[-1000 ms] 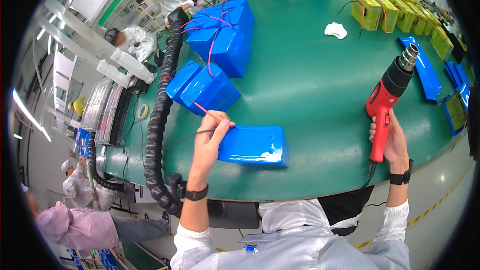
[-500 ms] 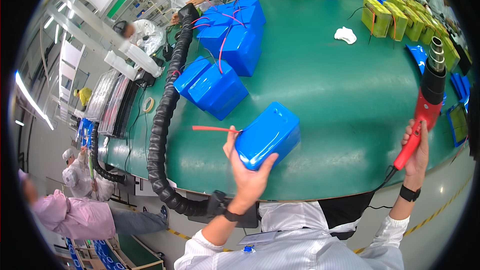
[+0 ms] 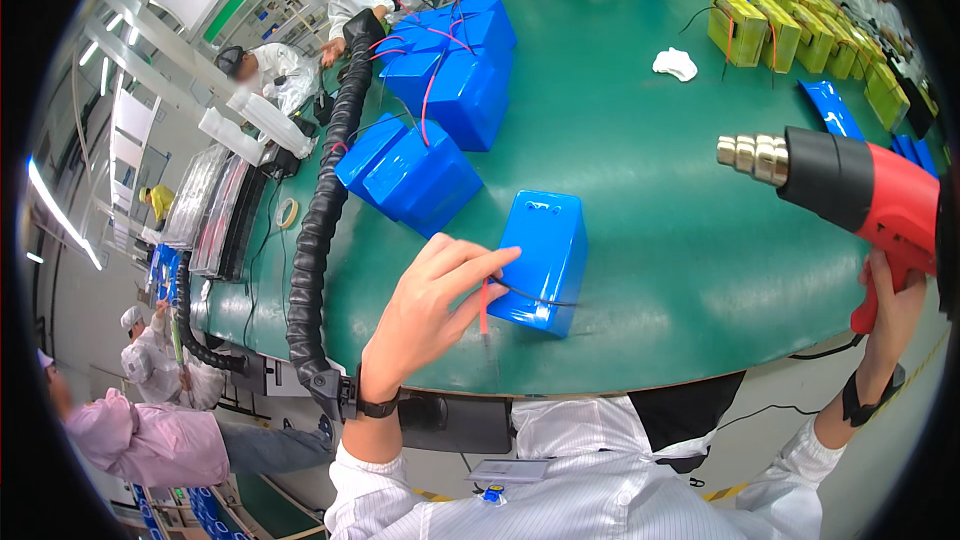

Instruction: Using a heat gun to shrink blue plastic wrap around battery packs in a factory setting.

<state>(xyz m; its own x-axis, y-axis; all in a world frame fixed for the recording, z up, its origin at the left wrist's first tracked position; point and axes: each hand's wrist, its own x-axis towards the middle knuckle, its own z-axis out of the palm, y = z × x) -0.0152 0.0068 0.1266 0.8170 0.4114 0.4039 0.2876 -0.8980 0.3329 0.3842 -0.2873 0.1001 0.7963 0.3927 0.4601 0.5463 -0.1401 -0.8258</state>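
A blue-wrapped battery pack (image 3: 540,240) stands on the green table in front of me. My left hand (image 3: 430,300) is at its near left edge, index fingertip over the blue wrap, thumb and fingers closed around the pack's wires. From between them a black wire (image 3: 535,296) runs right across the pack's near end, and a blurred red wire (image 3: 484,308) hangs down. My right hand (image 3: 893,295) grips the handle of a red and black heat gun (image 3: 865,190), raised at the right. Its metal nozzle points left, apart from the pack.
More blue battery packs (image 3: 425,175) with wires stand at the far left, beside a black ribbed hose (image 3: 318,240). Yellow-green packs (image 3: 735,30) line the far right, near blue wrap pieces (image 3: 830,110). A white cloth (image 3: 675,64) lies mid-table. Co-workers sit across the table.
My left hand has let go of the pack's side and shifted to its wires. The pack has turned more upright in view. The heat gun has swung from pointing up to pointing left.
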